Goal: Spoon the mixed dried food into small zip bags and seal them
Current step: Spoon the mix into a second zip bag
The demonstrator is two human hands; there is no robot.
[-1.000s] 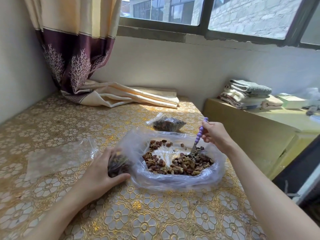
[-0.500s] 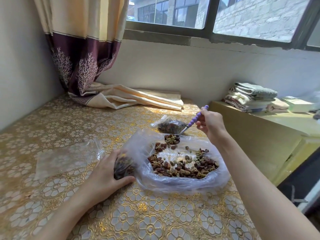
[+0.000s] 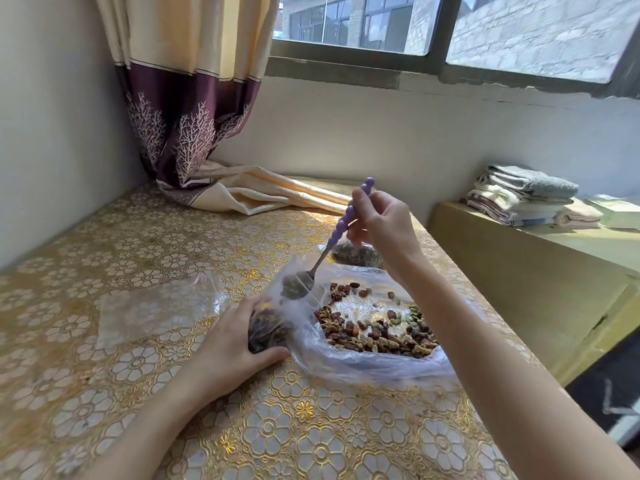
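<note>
Head view: the right hand [image 3: 382, 225] pinches the purple beaded handle of a spoon [image 3: 323, 249], whose loaded bowl hangs just above the left hand [image 3: 239, 336]. That left hand is curled round a small zip bag [image 3: 268, 329], gripping it upright on the surface [image 3: 173, 265] with its mouth toward the spoon; dark pieces already show through the plastic, so this bag looks partly filled and not yet sealed. Just to the right of the left hand, touching the small bag, lies the large clear bag [image 3: 367, 362] spread open, with the mixed dried food [image 3: 374, 332] covering only part of its bottom.

Beyond the right hand, half hidden behind it, sits another small bag with food inside [image 3: 353, 254], apparently finished, though its seal cannot be made out. To the left of the left hand lie flat empty zip bags [image 3: 152, 306]. My reading: one bag done, one in progress, more food and bags remaining.
</note>
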